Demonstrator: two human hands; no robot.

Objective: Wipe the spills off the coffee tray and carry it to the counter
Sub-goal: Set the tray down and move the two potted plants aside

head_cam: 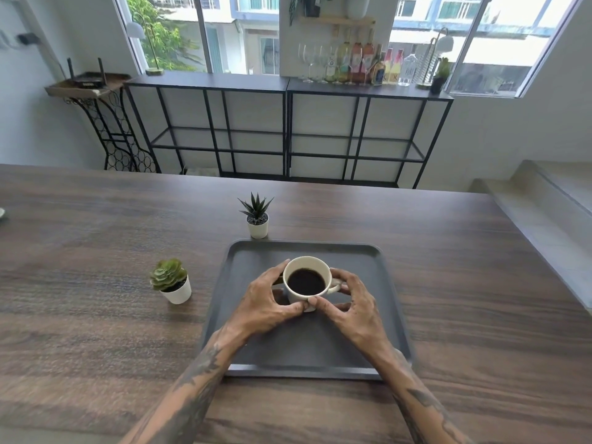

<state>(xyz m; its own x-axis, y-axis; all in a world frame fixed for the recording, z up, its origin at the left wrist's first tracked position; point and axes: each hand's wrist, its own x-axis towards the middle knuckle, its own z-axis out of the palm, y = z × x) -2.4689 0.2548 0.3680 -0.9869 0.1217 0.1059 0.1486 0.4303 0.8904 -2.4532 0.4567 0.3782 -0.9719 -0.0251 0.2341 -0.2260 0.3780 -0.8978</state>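
A dark grey rectangular tray [362, 261] lies on the wooden table [96, 315] in front of me. A white cup [307, 294] full of black coffee stands near the tray's middle, its handle pointing right. My left hand [266, 302] wraps the cup's left side and my right hand [352, 302] holds its right side at the handle; both thumbs meet at the cup's near wall. I see no cloth, and no spill stands out on the tray's bare surface.
Two small potted succulents stand on the table: a spiky one [256, 216] just beyond the tray's far left corner, a rosette one [171, 280] to the tray's left. Beyond the table a black-framed console [288, 84] carries bottles and glasses [355, 64]. Steps [551, 200] rise at right.
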